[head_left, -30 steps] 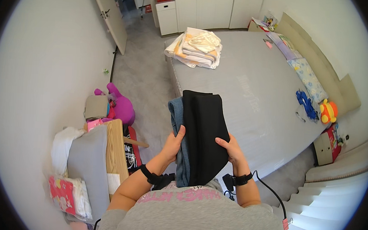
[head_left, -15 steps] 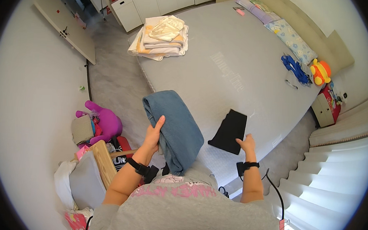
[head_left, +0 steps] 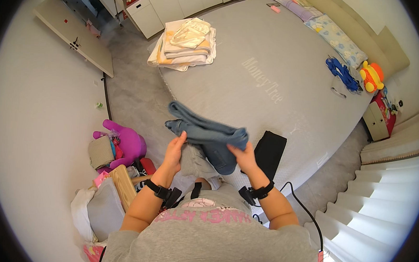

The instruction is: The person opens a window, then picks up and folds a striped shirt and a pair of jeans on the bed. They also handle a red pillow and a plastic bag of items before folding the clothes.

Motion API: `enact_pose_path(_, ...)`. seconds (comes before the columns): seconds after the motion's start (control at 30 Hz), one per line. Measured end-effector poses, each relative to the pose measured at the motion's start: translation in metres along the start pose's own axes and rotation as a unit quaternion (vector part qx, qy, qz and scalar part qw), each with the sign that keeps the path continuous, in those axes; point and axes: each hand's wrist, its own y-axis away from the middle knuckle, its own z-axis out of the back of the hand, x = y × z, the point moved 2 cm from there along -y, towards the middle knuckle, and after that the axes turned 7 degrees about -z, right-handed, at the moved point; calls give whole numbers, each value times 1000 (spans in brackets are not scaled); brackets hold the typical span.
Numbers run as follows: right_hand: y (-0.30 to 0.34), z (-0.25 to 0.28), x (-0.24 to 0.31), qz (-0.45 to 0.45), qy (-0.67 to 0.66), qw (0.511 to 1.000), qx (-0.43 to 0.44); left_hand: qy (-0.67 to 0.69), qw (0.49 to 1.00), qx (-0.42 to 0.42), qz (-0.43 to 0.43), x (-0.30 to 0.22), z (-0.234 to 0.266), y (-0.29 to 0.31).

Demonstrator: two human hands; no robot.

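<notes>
Folded blue jeans [head_left: 209, 131] are held up in front of my body, between me and the near edge of the bed. My left hand [head_left: 174, 150] grips their left end, thumb on top. At their right end my right hand [head_left: 243, 156] is closed on the fabric. What looks like a pocket shows on the part hanging down between the hands. A black folded garment [head_left: 269, 154] lies flat on the bed [head_left: 231, 94], just beyond my right hand and partly hidden by my right forearm.
A stack of folded pale bedding [head_left: 186, 45] sits on the bed's far left corner. Blue straps [head_left: 342, 74], an orange-yellow plush toy [head_left: 372, 77] and pillows [head_left: 335, 40] lie on the right. A purple seat [head_left: 127, 143] and a wooden chair [head_left: 122, 183] stand at left.
My right hand has left the black garment and taken hold of the jeans' right end. The jeans have turned from hanging lengthwise to lying crosswise between both hands.
</notes>
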Motion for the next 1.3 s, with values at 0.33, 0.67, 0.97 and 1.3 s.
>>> enact_pose_path(0.33, -24, 35, 50, -59, -289, 955, -39, -325, 944, -37, -43, -9, 36, -18)
enact_pose_path(0.67, -16, 36, 72, -91, -284, 954, -15, -190, 973, 127, 13, 3, 44, -56)
enact_pose_path(0.97, -61, 15, 46, 91, 421, 893, -131, -313, 945, 91, -3, -9, 47, -54)
enact_pose_path(1.3, -43, 12, -41, -11, 323, 943, 84, -406, 898, 132, -109, 5, 13, -36)
